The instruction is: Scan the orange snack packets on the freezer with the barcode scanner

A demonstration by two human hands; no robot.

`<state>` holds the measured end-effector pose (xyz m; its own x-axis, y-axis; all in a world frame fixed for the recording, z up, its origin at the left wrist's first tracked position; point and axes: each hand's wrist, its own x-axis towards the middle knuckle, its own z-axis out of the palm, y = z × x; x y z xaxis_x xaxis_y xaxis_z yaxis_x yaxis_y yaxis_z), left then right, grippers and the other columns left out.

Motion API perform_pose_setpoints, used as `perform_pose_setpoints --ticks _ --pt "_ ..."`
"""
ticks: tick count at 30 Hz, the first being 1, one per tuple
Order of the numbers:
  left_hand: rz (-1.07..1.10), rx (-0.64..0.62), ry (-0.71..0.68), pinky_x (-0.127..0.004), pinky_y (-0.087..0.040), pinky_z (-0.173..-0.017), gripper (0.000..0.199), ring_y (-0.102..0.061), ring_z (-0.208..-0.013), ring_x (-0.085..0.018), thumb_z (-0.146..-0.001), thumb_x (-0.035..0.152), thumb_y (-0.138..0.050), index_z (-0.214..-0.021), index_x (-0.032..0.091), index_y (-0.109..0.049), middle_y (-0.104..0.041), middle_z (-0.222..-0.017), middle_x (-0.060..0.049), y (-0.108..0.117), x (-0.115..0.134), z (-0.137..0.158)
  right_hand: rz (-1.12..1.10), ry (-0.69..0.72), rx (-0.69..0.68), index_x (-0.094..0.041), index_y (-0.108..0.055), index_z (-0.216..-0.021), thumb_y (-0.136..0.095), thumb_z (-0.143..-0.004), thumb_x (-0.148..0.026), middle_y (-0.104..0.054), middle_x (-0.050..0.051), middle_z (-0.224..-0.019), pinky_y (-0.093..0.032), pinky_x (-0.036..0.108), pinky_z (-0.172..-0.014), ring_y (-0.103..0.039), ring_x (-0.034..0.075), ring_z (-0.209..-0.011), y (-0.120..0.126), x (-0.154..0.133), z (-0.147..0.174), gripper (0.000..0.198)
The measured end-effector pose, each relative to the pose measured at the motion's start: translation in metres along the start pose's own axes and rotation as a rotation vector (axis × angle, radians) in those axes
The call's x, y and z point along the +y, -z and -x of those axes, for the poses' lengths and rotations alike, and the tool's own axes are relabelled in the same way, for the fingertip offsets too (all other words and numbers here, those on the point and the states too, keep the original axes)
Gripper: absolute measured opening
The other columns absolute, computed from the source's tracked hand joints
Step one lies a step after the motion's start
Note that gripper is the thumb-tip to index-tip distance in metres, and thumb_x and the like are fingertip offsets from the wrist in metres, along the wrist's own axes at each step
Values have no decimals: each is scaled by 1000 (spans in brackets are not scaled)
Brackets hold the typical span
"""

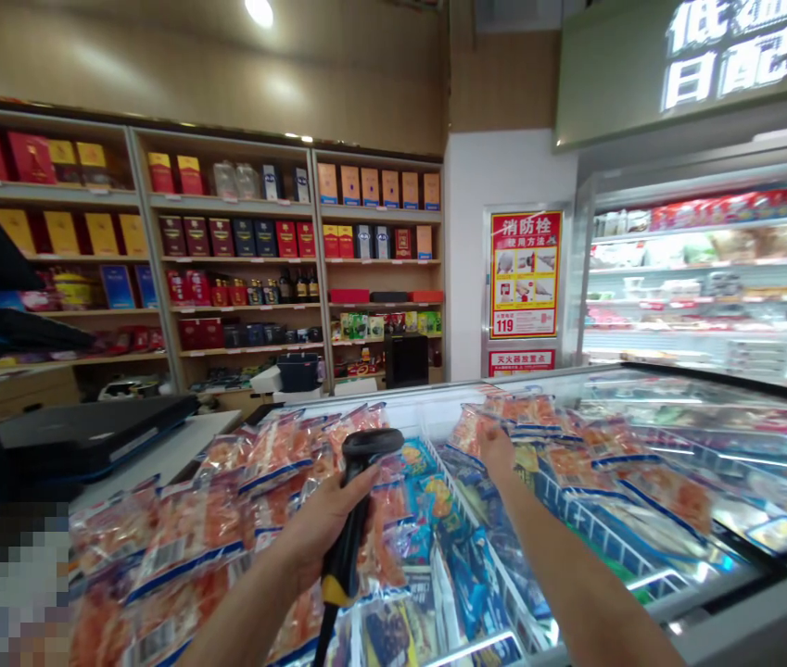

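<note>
Many orange-filled packets (pixel 274 454) lie in the freezer (pixel 435 420); left fingers (pixel 363 484) wrap a scanner (pixel 349 542), right fingers (pixel 493 434) pinch one packet (pixel 466 432).

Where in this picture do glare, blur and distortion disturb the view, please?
In the head view, the lit sign glows with smeared edges, and bright streaks cross the freezer glass; in the head view, the refrigerated shelves look washed-out and softer than the scanner; in the head view, wall shelves lean, probably from lens distortion, and coarse blocks hide the bottom-left corner.
</note>
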<state>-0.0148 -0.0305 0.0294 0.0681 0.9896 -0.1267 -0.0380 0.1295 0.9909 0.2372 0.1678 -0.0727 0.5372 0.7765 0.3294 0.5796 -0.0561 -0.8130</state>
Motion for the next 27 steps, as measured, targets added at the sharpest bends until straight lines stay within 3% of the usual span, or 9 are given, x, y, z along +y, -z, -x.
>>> perform_pose_setpoints --ticks 6,12,19,27 --pt "25 -49 -27 -18 -35 -40 33 -44 -38 -6 -62 48 -55 -64 17 -41 -51 -47 4 -7 9 25 -218 87 76 -14 -59 -71 -49 -65 -35 -63 8 -70 -40 26 -62 -56 18 -66 31 -32 10 24" --pt "49 -32 -27 -17 -35 -40 32 -45 -39 -5 -63 44 -57 -68 18 -40 -51 -47 5 -6 16 49 -299 217 40 -13 -60 -71 -48 -64 -40 -63 7 -68 -40 25 -59 -57 18 -65 39 -55 21 30" --pt "27 -31 -18 -16 -34 -39 33 -45 -39 -5 -62 45 -58 -66 18 -39 -51 -47 5 -5 17 64 -335 216 -14 -13 -59 -74 -50 -64 -36 -64 7 -71 -40 24 -63 -58 17 -68 45 -78 40 27" --pt "-1 -101 -44 -18 -34 -41 34 -45 -40 -5 -62 48 -56 -66 18 -39 -51 -48 5 -11 15 59 -346 189 -17 -13 -59 -67 -49 -62 -40 -64 6 -67 -39 26 -59 -58 19 -65 51 -75 34 29"
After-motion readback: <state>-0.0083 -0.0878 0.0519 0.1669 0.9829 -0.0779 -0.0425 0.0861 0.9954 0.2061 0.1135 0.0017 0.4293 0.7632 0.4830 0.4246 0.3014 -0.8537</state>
